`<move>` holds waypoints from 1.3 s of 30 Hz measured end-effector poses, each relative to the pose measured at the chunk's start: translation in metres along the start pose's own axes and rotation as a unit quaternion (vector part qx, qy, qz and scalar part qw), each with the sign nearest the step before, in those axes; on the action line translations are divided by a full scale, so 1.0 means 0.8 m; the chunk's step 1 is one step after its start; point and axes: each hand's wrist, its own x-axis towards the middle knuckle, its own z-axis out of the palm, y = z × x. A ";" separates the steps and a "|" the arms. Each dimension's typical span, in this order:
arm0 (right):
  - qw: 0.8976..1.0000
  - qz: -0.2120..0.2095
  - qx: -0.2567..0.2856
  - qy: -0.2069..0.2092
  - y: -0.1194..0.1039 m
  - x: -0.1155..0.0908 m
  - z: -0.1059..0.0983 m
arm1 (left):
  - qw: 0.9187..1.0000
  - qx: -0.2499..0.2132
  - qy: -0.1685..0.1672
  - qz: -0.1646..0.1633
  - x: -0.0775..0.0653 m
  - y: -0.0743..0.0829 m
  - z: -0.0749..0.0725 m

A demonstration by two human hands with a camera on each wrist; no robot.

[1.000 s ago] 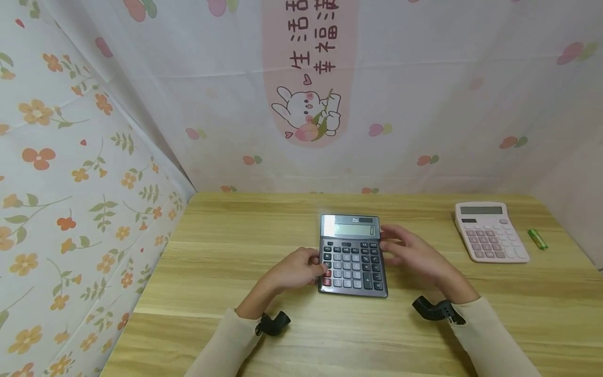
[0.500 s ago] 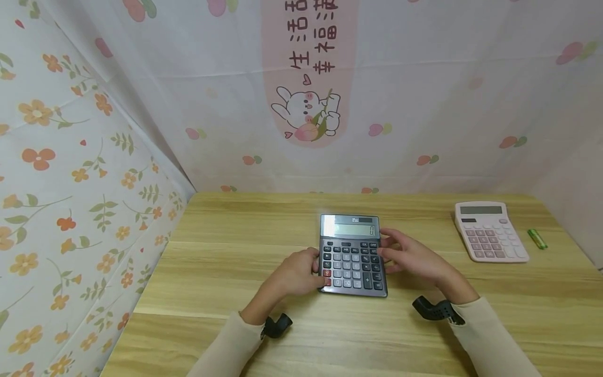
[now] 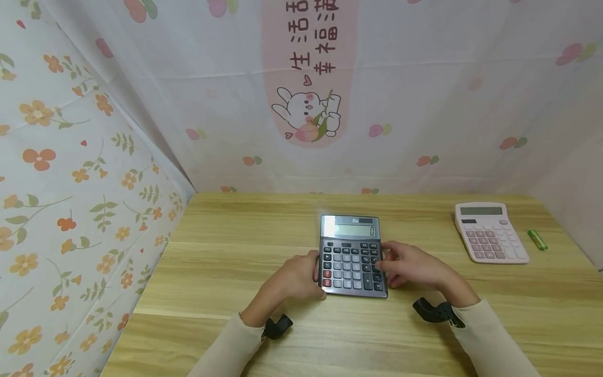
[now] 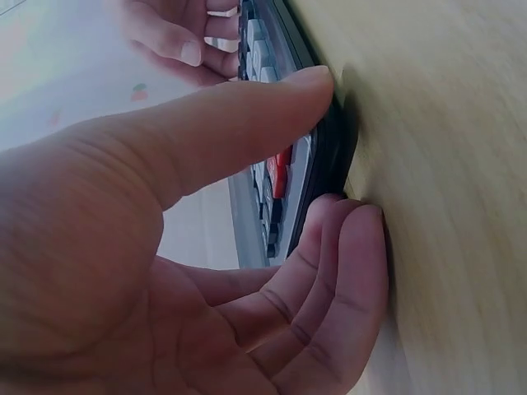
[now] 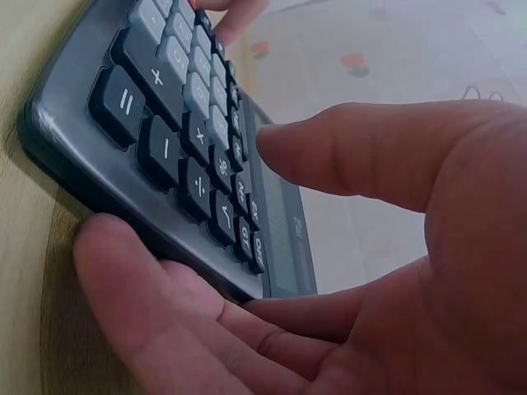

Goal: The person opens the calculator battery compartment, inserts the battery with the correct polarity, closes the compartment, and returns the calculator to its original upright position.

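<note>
A dark grey calculator [image 3: 353, 256] lies face up on the wooden table, its display reading 0. My left hand [image 3: 297, 277] is at its near-left corner. In the left wrist view the thumb [image 4: 247, 119] reaches across that corner and the bent fingers [image 4: 350, 263] lie against the left edge. On the opposite side, my right hand [image 3: 414, 266] has its fingers along the right edge. Its thumb [image 5: 346, 156] hovers over the right-hand keys without gripping, as the right wrist view shows. The underside of the calculator is hidden.
A pink calculator [image 3: 492, 233] lies at the back right of the table [image 3: 235, 220]. Beside it is a green battery [image 3: 537, 239]. Patterned cloth [image 3: 400, 104] hangs behind the table and along the left. Black wrist cameras sit on both forearms.
My left thumb has slid from the red keys down to the near corner. My right hand has moved nearer along the right edge. The dark calculator has stayed in place.
</note>
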 end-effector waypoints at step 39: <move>0.994 -0.100 0.022 0.028 -0.006 0.009 0.022 | 0.995 0.028 0.100 0.005 0.042 -0.059 0.010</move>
